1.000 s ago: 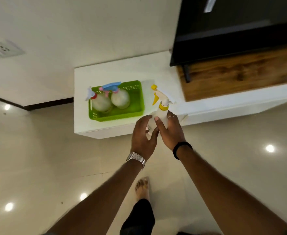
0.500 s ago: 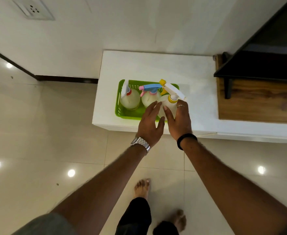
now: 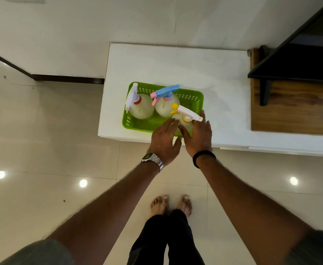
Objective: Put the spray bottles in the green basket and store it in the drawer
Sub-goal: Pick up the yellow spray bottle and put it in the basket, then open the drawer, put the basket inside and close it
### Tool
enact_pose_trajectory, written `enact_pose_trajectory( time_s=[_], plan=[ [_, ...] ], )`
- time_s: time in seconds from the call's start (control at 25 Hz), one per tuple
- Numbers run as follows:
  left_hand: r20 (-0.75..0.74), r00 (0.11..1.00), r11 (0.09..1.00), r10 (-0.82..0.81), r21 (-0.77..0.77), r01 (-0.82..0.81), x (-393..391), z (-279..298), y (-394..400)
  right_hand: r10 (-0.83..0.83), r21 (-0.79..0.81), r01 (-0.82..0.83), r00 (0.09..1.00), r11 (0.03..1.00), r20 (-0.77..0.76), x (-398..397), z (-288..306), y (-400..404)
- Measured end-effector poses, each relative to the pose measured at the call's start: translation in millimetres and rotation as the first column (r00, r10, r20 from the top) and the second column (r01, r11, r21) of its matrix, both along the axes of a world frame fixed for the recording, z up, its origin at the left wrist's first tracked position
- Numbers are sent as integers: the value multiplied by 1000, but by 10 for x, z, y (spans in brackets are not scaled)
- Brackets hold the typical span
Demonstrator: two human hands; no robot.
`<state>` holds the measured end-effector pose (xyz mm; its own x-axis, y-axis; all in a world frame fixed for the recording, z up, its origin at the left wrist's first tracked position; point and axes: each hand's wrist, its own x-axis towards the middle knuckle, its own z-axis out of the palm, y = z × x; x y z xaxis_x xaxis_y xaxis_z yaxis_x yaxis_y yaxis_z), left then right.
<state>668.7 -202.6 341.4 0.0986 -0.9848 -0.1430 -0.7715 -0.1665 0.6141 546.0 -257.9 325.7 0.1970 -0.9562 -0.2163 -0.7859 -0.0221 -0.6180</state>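
We count three spray bottles: one with a white trigger, one with a blue and pink trigger, and one with a yellow-tipped white trigger. All three sit in one green basket on the one white table. Two hands too, left hand and right hand.

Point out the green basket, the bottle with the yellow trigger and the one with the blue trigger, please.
green basket (image 3: pixel 192 96): head view, on its far perforated wall.
yellow-trigger bottle (image 3: pixel 187 118): head view, on its yellow collar below the nozzle.
blue-trigger bottle (image 3: pixel 167 90): head view, on the blue spray head.
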Motion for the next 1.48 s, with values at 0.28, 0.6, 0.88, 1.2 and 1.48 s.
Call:
enact_pose_trajectory(
  time_s=[0.28, 0.6, 0.88, 1.2, 1.48],
  plan=[
    [86, 945, 949, 315, -59, -311, 40, 73, 465, -196, -167, 224, 966, 960, 171, -370, 131, 290],
    [-161, 407, 431, 899, 478, -765, 1202, -674, 826, -691, 759, 448, 723, 473, 5, -637, -619, 790],
    [-248, 342, 419, 907, 429, -801, 1923, -949, 552, -855, 732, 535, 503, 422, 126, -116, -733, 578],
    [-93, 484, 481, 870, 370, -795, 2000, -1022, 769, -917, 632, 666, 259, 397, 303, 338, -398, 465],
    [-12, 644, 616, 765, 305, -726, 1816, -1010, 1182, -839, 488, 684, 471, 542, 273, 212, -438, 500]
  ],
)
